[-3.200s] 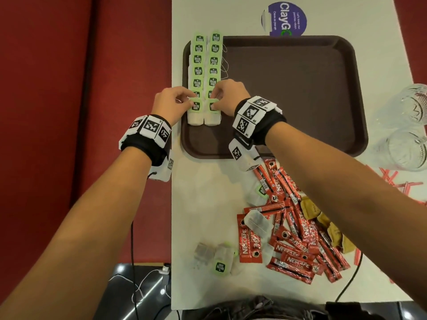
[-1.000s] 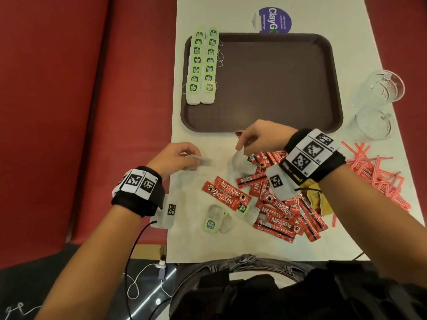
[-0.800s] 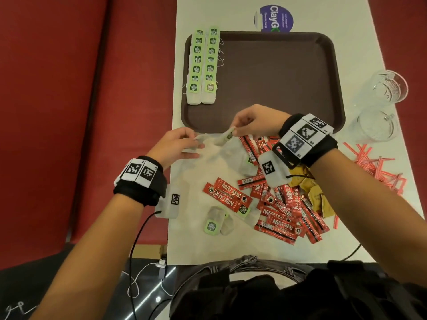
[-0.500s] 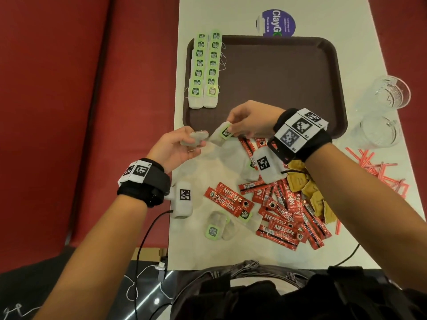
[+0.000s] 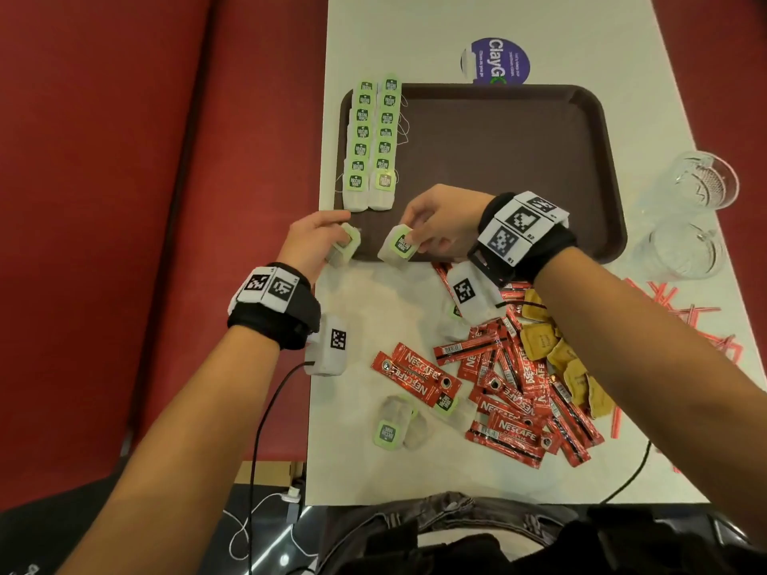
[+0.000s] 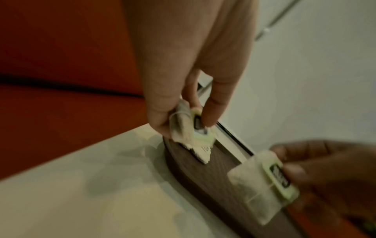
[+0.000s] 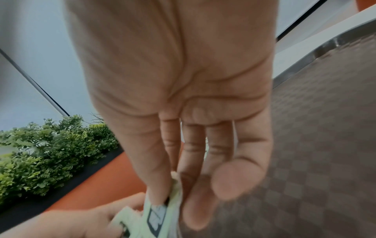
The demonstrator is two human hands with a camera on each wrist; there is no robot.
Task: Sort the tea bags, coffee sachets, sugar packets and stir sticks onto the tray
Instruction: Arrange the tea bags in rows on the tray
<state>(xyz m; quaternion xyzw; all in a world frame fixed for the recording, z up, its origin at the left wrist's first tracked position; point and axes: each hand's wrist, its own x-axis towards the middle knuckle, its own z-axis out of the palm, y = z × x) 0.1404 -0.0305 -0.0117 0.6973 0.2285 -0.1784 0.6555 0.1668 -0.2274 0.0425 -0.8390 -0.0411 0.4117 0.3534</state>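
Observation:
Each hand holds one tea bag over the near-left corner of the brown tray [image 5: 519, 159]. My left hand [image 5: 319, 238] pinches a crumpled tea bag [image 5: 344, 246] [image 6: 189, 128] between thumb and fingers at the tray's edge. My right hand [image 5: 440, 226] pinches a green-tagged tea bag [image 5: 398, 246] [image 6: 262, 185] [image 7: 160, 215] just right of it. Two rows of tea bags [image 5: 373, 143] lie along the tray's left side. Red coffee sachets [image 5: 510, 383], brown sugar packets [image 5: 556, 350], loose tea bags [image 5: 394, 425] and red stir sticks [image 5: 680, 317] lie on the white table.
Two glass cups [image 5: 685, 217] stand right of the tray. A purple sticker [image 5: 496, 62] lies behind it. The table's left edge [image 5: 317, 325] borders a red seat. A cable [image 5: 265, 408] hangs from my left wrist.
Both hands lifted a tea bag each from the table pile and carried them up to the tray's near-left corner, just below the two rows.

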